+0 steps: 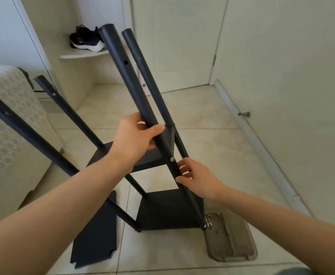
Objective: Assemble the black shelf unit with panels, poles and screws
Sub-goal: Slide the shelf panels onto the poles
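Both hands clasp one pole (134,86), left hand (136,139) gripping above the panel-corner screw (172,159), right hand (196,180) pinching below; best keep it square.

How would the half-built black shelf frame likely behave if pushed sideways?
Probably wobbly: the shelf frame has poles leaning at different angles. Likely light for its size, since the left hand and right hand steady it by one pole. It could tip, being tall and narrow.
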Available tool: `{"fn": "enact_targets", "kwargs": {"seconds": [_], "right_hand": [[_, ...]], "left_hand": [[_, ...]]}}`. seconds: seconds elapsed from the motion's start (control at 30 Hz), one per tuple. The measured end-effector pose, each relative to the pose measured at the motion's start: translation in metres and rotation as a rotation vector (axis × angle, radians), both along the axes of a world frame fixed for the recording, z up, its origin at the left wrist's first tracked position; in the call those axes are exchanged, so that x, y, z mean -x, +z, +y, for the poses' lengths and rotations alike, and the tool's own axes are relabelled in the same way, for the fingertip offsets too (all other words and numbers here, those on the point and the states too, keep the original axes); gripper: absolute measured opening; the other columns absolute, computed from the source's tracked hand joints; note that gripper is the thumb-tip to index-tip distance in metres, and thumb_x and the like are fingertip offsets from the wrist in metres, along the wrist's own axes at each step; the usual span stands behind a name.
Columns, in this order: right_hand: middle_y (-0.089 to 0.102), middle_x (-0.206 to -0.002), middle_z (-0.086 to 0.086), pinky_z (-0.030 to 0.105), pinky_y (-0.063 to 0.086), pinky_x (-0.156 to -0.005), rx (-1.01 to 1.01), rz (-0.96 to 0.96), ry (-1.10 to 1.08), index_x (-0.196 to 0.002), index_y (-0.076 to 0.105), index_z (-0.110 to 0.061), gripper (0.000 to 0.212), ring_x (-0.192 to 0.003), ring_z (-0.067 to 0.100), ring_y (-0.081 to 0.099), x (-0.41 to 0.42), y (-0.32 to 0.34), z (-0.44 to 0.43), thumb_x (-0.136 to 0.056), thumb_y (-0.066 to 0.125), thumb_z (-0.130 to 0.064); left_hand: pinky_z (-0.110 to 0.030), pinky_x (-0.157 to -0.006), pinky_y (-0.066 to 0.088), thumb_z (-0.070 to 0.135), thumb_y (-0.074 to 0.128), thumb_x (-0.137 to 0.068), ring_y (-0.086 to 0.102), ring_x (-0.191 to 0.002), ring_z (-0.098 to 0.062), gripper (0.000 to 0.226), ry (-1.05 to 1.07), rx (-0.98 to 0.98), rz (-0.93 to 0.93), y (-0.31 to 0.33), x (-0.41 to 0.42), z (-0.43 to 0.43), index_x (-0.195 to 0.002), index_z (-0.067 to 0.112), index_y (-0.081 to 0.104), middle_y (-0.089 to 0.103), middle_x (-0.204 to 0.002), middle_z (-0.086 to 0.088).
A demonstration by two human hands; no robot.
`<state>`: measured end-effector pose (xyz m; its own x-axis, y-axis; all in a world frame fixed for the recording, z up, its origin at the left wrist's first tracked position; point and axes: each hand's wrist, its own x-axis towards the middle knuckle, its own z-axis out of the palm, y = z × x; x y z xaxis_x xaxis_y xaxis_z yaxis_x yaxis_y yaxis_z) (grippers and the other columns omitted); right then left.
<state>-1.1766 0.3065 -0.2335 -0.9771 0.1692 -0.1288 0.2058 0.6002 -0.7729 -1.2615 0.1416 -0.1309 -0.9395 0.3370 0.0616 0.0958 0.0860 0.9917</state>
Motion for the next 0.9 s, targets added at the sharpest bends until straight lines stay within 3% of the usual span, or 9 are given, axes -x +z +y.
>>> {"fn": "enact_targets", "kwargs": {"seconds": [0.13, 0.27, 0.43, 0.57, 0.7, 0.8, 0.9], "right_hand": [[0.057, -0.101, -0.015, 0.006, 0.043, -0.06, 0.043, 0.041, -0.033, -0.108, 0.052, -0.031, 0.023, -0.084, 0.0, 0.058, -0.004, 0.003, 0.011, -0.093, 0.064, -0.018], [0.058, -0.107, -0.008, 0.013, 0.044, -0.071, 0.059, 0.048, -0.035, -0.113, 0.054, -0.026, 0.024, -0.093, 0.01, 0.059, -0.001, 0.004, 0.009, -0.094, 0.063, -0.015], [0.057, -0.107, -0.008, 0.01, 0.043, -0.065, 0.052, 0.042, -0.006, -0.118, 0.054, -0.023, 0.027, -0.09, 0.01, 0.058, 0.007, 0.004, -0.002, -0.094, 0.063, -0.016], [0.058, -0.108, -0.006, 0.01, 0.046, -0.063, 0.094, 0.029, 0.0, -0.116, 0.054, -0.023, 0.025, -0.092, 0.012, 0.06, 0.012, 0.0, -0.014, -0.094, 0.063, -0.014], [0.058, -0.107, -0.008, 0.012, 0.049, -0.068, 0.105, 0.011, 0.0, -0.113, 0.051, -0.026, 0.024, -0.093, 0.01, 0.059, 0.009, -0.003, -0.018, -0.095, 0.062, -0.016], [0.057, -0.108, -0.008, 0.016, 0.05, -0.075, 0.083, -0.028, 0.01, -0.12, 0.051, -0.021, 0.028, -0.098, 0.012, 0.06, 0.005, -0.007, -0.013, -0.095, 0.062, -0.015], [0.056, -0.108, -0.008, 0.012, 0.048, -0.069, 0.031, -0.066, 0.008, -0.12, 0.051, -0.02, 0.031, -0.096, 0.012, 0.059, 0.0, -0.015, -0.005, -0.092, 0.065, -0.013]], "left_hand": [[-0.02, -0.061, 0.059, 0.014, 0.073, -0.089, 0.075, -0.077, -0.007, 0.023, 0.017, -0.005, 0.028, 0.001, -0.002, 0.015, -0.095, 0.03, 0.058, 0.074, -0.085, 0.006], [-0.029, -0.068, 0.063, 0.014, 0.073, -0.089, 0.076, -0.08, -0.012, 0.023, 0.022, 0.021, 0.014, 0.002, 0.005, 0.012, -0.107, 0.02, 0.06, 0.075, -0.094, 0.0], [-0.034, -0.071, 0.063, 0.014, 0.074, -0.089, 0.076, -0.08, -0.014, 0.033, 0.034, 0.038, -0.007, 0.001, 0.015, -0.002, -0.119, 0.013, 0.059, 0.074, -0.098, -0.003], [-0.027, -0.065, 0.062, 0.014, 0.073, -0.089, 0.076, -0.079, -0.011, 0.027, 0.018, 0.043, 0.015, -0.002, 0.018, -0.01, -0.111, 0.021, 0.059, 0.075, -0.092, 0.002], [-0.016, -0.055, 0.055, 0.012, 0.072, -0.089, 0.074, -0.074, -0.002, 0.029, -0.02, 0.033, 0.034, -0.003, 0.011, -0.01, -0.096, 0.034, 0.055, 0.073, -0.074, 0.016], [-0.017, -0.059, 0.056, 0.012, 0.073, -0.089, 0.074, -0.077, -0.003, 0.028, -0.038, 0.033, 0.045, -0.008, 0.001, -0.002, -0.096, 0.034, 0.057, 0.074, -0.082, 0.011], [-0.026, -0.071, 0.061, 0.016, 0.076, -0.087, 0.075, -0.085, -0.012, 0.025, -0.065, 0.078, 0.063, -0.018, -0.011, 0.009, -0.103, 0.029, 0.061, 0.075, -0.093, 0.003]]}}
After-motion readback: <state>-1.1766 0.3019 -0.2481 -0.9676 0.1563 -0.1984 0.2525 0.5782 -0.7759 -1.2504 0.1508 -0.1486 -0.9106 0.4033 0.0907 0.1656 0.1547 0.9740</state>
